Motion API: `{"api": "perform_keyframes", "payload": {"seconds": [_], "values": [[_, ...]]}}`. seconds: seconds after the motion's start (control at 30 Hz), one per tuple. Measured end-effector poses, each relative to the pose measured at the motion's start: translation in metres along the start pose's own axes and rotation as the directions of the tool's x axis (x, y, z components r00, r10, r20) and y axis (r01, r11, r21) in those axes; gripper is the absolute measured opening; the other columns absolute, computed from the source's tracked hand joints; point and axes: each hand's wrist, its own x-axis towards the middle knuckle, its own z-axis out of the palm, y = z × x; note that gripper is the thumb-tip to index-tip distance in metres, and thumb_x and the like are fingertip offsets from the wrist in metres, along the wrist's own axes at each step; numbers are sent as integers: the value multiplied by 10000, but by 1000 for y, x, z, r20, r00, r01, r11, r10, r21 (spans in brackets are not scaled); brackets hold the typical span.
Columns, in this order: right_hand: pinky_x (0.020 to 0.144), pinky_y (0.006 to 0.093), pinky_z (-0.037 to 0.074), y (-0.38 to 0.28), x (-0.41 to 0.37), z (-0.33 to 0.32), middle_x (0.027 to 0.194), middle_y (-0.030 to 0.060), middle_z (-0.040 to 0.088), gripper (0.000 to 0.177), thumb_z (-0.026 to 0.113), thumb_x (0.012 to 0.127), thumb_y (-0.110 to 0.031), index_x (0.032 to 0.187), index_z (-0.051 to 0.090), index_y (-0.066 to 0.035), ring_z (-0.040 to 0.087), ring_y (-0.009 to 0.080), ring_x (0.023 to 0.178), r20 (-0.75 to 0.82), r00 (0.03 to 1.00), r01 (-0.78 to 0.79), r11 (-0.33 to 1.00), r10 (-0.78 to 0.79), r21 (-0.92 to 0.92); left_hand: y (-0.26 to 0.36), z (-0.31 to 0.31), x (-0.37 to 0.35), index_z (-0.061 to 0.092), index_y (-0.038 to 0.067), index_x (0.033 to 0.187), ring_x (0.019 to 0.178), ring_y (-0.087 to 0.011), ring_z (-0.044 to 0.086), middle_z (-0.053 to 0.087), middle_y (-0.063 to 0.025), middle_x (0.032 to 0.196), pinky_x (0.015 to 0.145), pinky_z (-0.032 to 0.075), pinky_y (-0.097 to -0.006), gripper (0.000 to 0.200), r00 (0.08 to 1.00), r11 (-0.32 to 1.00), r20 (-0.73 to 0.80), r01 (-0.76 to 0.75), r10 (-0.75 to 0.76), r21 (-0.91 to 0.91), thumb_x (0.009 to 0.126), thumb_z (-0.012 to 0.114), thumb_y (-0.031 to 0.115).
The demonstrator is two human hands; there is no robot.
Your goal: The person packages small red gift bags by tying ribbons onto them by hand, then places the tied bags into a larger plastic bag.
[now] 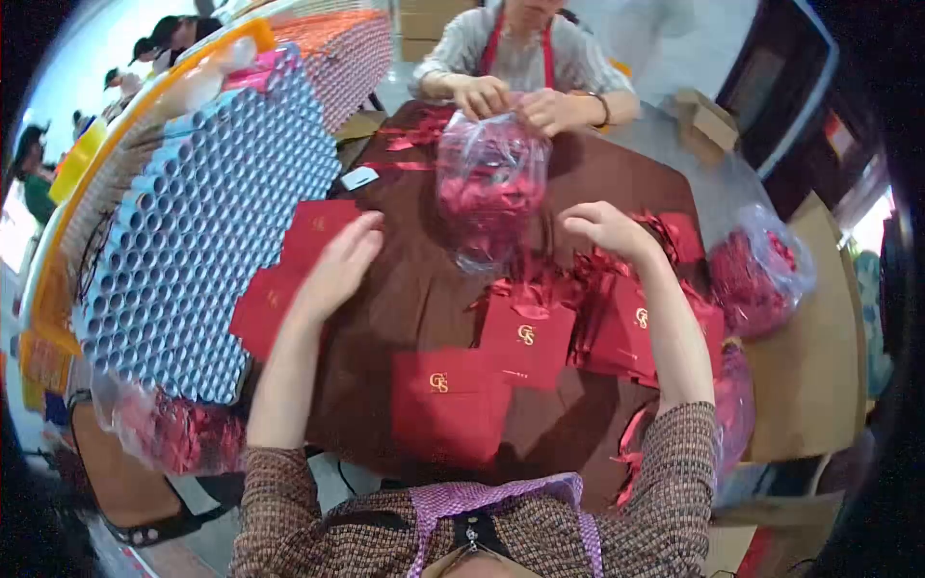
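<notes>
My left hand [349, 255] is raised over the left side of the brown table [385, 308], beside red bags [316, 231] marked in gold; its fingers are stretched and nothing shows in them. On the right, my right hand [609, 231] hovers with fingers apart, above a stack of red gift bags [617, 328] with ribbon handles. Another red bag [525, 337] with a gold logo lies at the centre. Closer to my body is a blurred red bag [451, 409], touched by neither hand.
Across the table, a co-worker [520, 58] holds the top of a clear plastic bag [491, 183] full of red items. Stacked blue tubes [212, 222] fill the left side. At right are another filled plastic bag [761, 270] and a cardboard box [805, 356].
</notes>
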Motion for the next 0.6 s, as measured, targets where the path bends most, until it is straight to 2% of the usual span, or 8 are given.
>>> {"api": "perform_keyframes", "payload": {"seconds": [0.1,0.2,0.23,0.3,0.43,0.53,0.57,0.6], "values": [[750,332,464,29,18,4,884,171,639,312,534,832,-222,1018,590,22,607,246,825,-10,1000,-29,970,27,-240,-57,39,0,386,-52,1271,1257,-269,350,419,-185,1311,1040,257,-332,506,978,967,63,186,-200,173,913,439,301],[739,342,468,20,6,8,885,190,630,306,538,828,-204,1019,586,31,607,278,814,209,968,-106,981,140,-162,-71,70,-19,369,-61,1278,1266,-264,340,391,-224,1323,1045,246,-329,561,964,970,103,241,-244,38,900,461,342],[739,342,468,18,7,21,885,190,630,306,538,828,-204,1019,586,31,607,278,814,251,958,-106,983,142,-150,-78,67,-26,410,-57,1249,1211,-251,411,460,-202,1266,1010,301,-318,488,978,978,-5,208,-208,-4,906,466,285],[732,350,472,11,14,40,886,187,631,299,546,828,-199,1009,583,36,609,281,802,301,943,195,968,-142,-156,-84,52,-44,474,-48,1188,1111,-235,499,547,-167,1159,946,369,-303,380,951,966,-177,245,-256,-81,895,491,193],[779,362,467,-33,3,72,929,210,619,339,563,826,-224,1040,555,38,607,306,882,421,878,272,961,-228,-45,-66,-1,-98,556,-37,1090,1006,-188,546,595,-130,1054,883,407,-293,273,795,947,-607,198,-4,254,876,512,127],[767,332,463,-47,27,99,904,181,617,376,573,825,-231,1079,524,42,599,245,839,448,838,279,950,-311,138,-62,-47,-92,547,-39,1117,982,-181,544,595,-113,1057,872,404,-284,312,750,950,-650,276,-119,145,887,503,167],[862,310,436,-55,35,103,1077,142,596,535,589,837,-257,1241,424,53,564,191,980,517,825,195,974,-228,118,-54,-57,-79,546,-39,1122,976,-172,541,594,-108,1060,864,404,-278,333,765,956,-618,283,-181,71,893,498,198],[875,301,425,-51,52,120,1099,120,587,565,592,840,-280,1258,410,54,549,178,997,509,831,129,968,-223,213,-54,-71,-61,547,-48,1113,982,-187,549,602,-131,1045,856,411,-285,364,797,946,-554,321,-242,48,884,504,231]]}}
